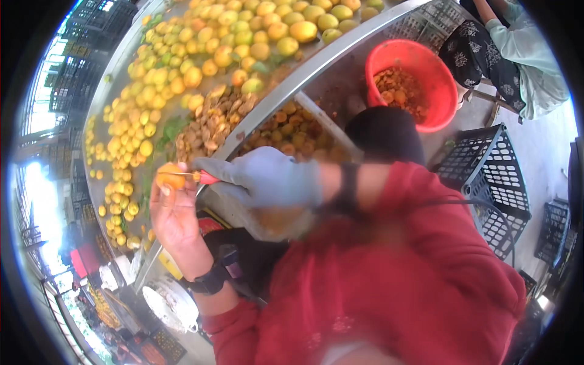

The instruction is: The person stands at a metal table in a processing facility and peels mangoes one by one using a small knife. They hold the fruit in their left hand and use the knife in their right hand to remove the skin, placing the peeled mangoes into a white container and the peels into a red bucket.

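Observation:
My bare left hand (175,214) holds an orange apricot (168,178) up in its fingertips, over the near edge of the metal table (269,107). In my right hand (264,178), which wears a grey glove, is a small knife (209,177) with a red handle. Its thin blade lies across the apricot; how deep it cuts I cannot tell. Just beyond my hands is a heap of brown apricot pits (205,130). Many yellow and greenish apricots (200,50) spread over the table behind the pits.
Below the table edge lie cut apricots (292,130). A red bucket (438,86) with orange fruit pieces stands right of my knee. Further right are a dark plastic crate (497,182) and a seated person (492,64). At lower left is a white bucket (171,303).

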The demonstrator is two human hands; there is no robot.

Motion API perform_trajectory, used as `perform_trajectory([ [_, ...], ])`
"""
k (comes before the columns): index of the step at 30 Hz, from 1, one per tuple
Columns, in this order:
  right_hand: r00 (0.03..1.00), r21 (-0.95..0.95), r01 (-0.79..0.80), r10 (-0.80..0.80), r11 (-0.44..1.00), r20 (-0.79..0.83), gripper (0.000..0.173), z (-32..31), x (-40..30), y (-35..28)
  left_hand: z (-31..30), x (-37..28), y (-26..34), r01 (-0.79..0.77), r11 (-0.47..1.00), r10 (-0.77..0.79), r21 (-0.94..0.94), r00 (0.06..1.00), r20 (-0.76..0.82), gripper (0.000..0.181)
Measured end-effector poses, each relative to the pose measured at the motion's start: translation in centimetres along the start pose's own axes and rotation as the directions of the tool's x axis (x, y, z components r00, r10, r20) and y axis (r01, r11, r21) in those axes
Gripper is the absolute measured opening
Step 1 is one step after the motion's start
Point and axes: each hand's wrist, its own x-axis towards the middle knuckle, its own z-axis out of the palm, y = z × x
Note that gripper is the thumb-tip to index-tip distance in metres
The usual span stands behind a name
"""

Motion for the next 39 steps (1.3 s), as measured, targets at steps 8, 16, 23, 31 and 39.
perform_trajectory([
  [8,0.988,0.215,-0.048,0.077,0.976,-0.13,0.048,2.5,-7.1,-2.7,1.9,-6.5,-2.5,0.037,0.991,-0.012,-0.13,0.982,0.188,0.053],
  [16,0.874,0.515,-0.141,0.35,0.846,-0.336,0.051,-3.6,-9.7,-9.7,-2.0,-7.0,-14.5,0.094,0.402,-0.571,0.911,0.803,0.17,0.048],
  [23,0.856,0.372,-0.155,0.312,0.915,-0.412,0.039,-6.2,-10.0,-11.5,-2.4,-9.5,-19.5,-0.244,0.14,-0.765,0.96,0.589,0.262,0.034],
  [31,0.923,0.369,-0.091,0.217,0.925,-0.317,0.047,-5.8,-10.0,-18.1,-2.7,-6.4,-22.0,-0.337,-0.01,-0.806,0.941,0.561,0.192,0.047],
  [39,0.923,0.398,-0.139,0.264,0.907,-0.279,0.05,-4.8,-10.2,-17.8,-2.0,-7.9,-20.6,-0.367,-0.03,-0.765,0.93,0.607,0.215,0.054],
])
